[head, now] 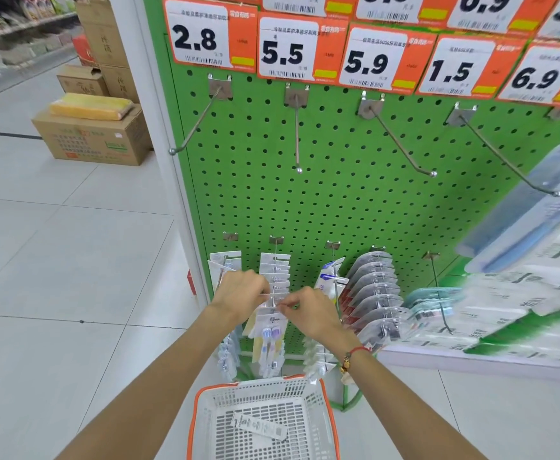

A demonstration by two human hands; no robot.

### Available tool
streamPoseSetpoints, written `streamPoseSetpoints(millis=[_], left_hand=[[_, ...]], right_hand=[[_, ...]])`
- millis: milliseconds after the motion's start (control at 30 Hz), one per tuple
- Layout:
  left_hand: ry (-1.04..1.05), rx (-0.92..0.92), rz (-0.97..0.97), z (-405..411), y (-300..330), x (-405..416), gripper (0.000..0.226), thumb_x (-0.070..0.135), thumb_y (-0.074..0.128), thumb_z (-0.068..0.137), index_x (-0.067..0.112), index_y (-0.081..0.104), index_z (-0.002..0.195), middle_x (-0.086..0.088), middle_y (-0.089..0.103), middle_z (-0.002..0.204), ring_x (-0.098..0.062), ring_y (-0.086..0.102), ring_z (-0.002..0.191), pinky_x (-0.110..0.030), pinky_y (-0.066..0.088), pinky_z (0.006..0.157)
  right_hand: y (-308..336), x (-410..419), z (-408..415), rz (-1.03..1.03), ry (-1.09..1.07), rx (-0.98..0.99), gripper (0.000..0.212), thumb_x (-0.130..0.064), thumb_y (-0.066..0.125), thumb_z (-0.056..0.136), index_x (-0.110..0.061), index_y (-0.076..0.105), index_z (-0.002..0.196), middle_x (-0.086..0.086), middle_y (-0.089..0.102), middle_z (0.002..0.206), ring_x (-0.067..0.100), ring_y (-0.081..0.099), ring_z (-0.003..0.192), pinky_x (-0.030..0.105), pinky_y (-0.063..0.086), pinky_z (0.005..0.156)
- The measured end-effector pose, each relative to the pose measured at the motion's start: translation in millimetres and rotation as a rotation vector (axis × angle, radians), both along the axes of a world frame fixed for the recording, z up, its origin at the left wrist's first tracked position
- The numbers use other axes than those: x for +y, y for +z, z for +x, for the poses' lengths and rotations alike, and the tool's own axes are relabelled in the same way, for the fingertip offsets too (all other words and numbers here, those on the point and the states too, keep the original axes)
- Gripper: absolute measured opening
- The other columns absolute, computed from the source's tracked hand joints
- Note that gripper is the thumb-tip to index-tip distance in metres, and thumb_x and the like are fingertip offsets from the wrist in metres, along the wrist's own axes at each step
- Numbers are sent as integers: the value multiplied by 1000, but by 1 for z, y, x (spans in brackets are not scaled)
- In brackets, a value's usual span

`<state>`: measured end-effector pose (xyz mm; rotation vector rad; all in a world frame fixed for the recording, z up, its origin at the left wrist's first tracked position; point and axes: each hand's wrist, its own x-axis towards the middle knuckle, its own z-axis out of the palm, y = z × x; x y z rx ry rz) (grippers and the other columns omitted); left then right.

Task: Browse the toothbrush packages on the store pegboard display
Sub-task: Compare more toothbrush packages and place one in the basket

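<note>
Toothbrush packages [274, 287] hang in rows on the lower hooks of the green pegboard [338, 194], low on the display and just above a white basket [308, 398] with an orange rim that sits on the floor below.

From the head camera, both hands are at the second row from the left. The left hand [238, 293] has its fingers curled and pinches the top edge of a clear-fronted card in that row; the right hand [308, 310] meets it from the other side, its fingertips pinching the same card or the one next to it, which of the two I cannot tell. A red cord bracelet [355, 355] circles the right wrist.

Neighbouring hooks carry more stock: a thin row at the far left, a blue-and-white pack [330, 277] to the right, then a fanned stack of grey-backed blister cards [375, 290]. The upper hooks [298, 134] under the price tags [288, 48] stand bare. One slim white package [260, 426] already lies in the basket.

As for progress, browsing looks well underway: the hands are working through one row, one item appears chosen, and the rows to the right seem yet to be gone through. Cardboard boxes [96, 137] stand on the tiled floor to the left.
</note>
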<state>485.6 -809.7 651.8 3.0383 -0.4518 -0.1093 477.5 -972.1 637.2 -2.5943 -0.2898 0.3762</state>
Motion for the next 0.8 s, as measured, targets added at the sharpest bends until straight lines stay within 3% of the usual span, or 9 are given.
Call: streamPoseSetpoints(millis=[100,233,333,400,500,633,800], left_hand=[[7,30,-3,2,-3,-2,23,34,53,98,24,69,111,4,72,106,-18,65,95,-28,45,78],[1,33,-27,1,-2,-1,21,32,54,97,23,69,109,4,72,105,-17,64,91,-28,45,78],[16,26,-40,-1,-2,0,18,21,54,97,23,70,106,3,72,106,-17,61,87,-29,44,77],[66,8,-56,1,-1,3,37,3,52,93,27,66,117,5,69,116,-17,62,102,-30,43,80],[118,-7,-63,8,2,6,52,-9,50,86,29,62,121,4,68,113,-19,62,104,-29,39,73],[79,-22,-70,15,5,2,24,20,57,96,25,59,118,6,67,116,-17,63,103,-30,47,82],[22,9,10,17,4,-5,23,31,53,98,21,59,118,1,69,109,-17,64,99,-28,46,81]], right_hand=[[3,-1,-1,-7,-16,-6,22,-32,57,96,-24,76,104,-6,75,98,15,67,83,22,49,62],[6,-1,0,-9,-131,-109,14,-35,60,94,-25,70,99,-8,73,91,11,65,80,26,53,68],[8,0,3,-21,-122,-156,18,-33,61,94,-26,66,110,-6,73,88,14,67,81,30,55,73],[10,0,5,-67,-64,-164,24,-31,56,97,-29,67,118,-5,74,94,16,68,87,27,53,75],[10,4,5,-159,13,-202,25,-28,51,100,-29,70,116,-3,74,102,20,67,90,26,47,72],[8,5,4,-188,25,-216,24,-28,51,100,-27,71,113,-3,74,104,21,67,91,29,53,76],[5,3,3,-208,34,-232,25,-28,50,101,-21,74,105,-3,74,102,21,67,89,28,52,75]])
